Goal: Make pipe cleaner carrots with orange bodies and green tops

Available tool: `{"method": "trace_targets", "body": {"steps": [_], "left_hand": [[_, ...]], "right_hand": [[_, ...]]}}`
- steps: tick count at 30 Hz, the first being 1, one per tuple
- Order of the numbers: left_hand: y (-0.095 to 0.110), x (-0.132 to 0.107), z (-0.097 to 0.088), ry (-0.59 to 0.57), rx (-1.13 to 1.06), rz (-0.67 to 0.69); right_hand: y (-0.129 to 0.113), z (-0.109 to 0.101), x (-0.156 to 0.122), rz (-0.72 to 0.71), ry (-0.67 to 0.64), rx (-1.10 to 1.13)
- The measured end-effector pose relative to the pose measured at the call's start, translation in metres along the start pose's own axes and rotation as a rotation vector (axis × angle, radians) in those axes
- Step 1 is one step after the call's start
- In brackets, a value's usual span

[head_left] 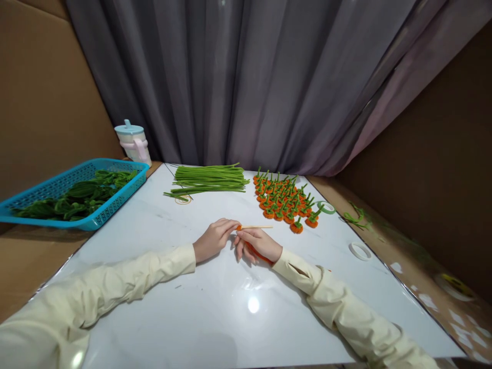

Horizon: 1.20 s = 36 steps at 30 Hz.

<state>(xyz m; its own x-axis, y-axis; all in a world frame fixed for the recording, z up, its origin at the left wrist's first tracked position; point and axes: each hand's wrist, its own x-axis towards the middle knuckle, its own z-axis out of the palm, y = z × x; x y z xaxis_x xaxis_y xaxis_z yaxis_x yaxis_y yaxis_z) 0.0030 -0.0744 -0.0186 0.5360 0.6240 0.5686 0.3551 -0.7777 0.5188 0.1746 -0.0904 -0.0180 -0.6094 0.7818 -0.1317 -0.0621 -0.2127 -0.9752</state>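
Note:
Over the middle of the white table my left hand [216, 240] pinches the end of a thin wooden stick [258, 227], where a small orange coil is wrapped. My right hand [263, 243] meets it there, thumb and forefinger closed on the orange pipe cleaner [259, 253], whose length trails under the palm toward the wrist. The other right fingers hang loosely curled below. The stick points right, passing above the right hand. Beyond the right hand stand several orange pipe-cleaner pumpkins [296, 226] with green stems.
A bundle of green pipe cleaners [209, 179] lies at the table's back. To the left, a blue basket [98, 218] holds green leaf shapes. A lidded cup [132, 142] stands behind it. Tape rolls, one green [326, 207] and one white [360, 251], lie along the right edge.

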Motion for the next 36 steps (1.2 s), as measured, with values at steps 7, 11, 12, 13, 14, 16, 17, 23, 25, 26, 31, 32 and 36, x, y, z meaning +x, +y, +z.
{"method": "trace_targets", "body": {"steps": [7, 11, 12, 13, 14, 16, 17, 23, 25, 26, 31, 32, 36], "left_hand": [[-0.003, -0.001, -0.002, -0.058, 0.356, 0.238], [-0.003, 0.000, -0.004, -0.085, 0.485, 0.304], [-0.002, 0.000, -0.004, -0.088, 0.509, 0.321], [-0.002, 0.001, -0.004, -0.091, 0.533, 0.337], [-0.002, 0.002, -0.005, -0.094, 0.554, 0.348], [-0.001, 0.004, -0.008, -0.107, 0.592, 0.359], [0.000, 0.006, -0.010, -0.119, 0.606, 0.354], [0.005, 0.020, -0.030, -0.290, 0.507, 0.138], [0.008, 0.024, -0.039, -0.348, 0.430, 0.064], [0.011, 0.027, -0.043, -0.371, 0.393, 0.033], [0.029, 0.034, -0.058, -0.490, 0.167, -0.122], [0.033, 0.035, -0.061, -0.501, 0.139, -0.139], [0.043, 0.037, -0.066, -0.549, 0.075, -0.164]], "right_hand": [[-0.002, 0.001, -0.001, -0.010, 0.021, 0.071], [-0.004, 0.001, -0.001, -0.017, 0.025, 0.094], [-0.004, 0.001, -0.001, -0.021, 0.028, 0.099], [-0.004, 0.001, -0.001, -0.026, 0.033, 0.103], [-0.005, 0.002, -0.001, -0.030, 0.039, 0.107], [-0.005, 0.002, -0.001, -0.031, 0.038, 0.120], [-0.006, 0.002, -0.001, -0.024, 0.032, 0.128], [-0.014, -0.002, -0.005, 0.085, -0.084, 0.139], [-0.016, -0.005, -0.007, 0.119, -0.154, 0.139], [-0.017, -0.006, -0.008, 0.128, -0.191, 0.144], [-0.020, -0.013, -0.014, 0.140, -0.376, 0.198], [-0.021, -0.014, -0.015, 0.142, -0.404, 0.208], [-0.026, -0.016, -0.017, 0.153, -0.452, 0.247]]}}
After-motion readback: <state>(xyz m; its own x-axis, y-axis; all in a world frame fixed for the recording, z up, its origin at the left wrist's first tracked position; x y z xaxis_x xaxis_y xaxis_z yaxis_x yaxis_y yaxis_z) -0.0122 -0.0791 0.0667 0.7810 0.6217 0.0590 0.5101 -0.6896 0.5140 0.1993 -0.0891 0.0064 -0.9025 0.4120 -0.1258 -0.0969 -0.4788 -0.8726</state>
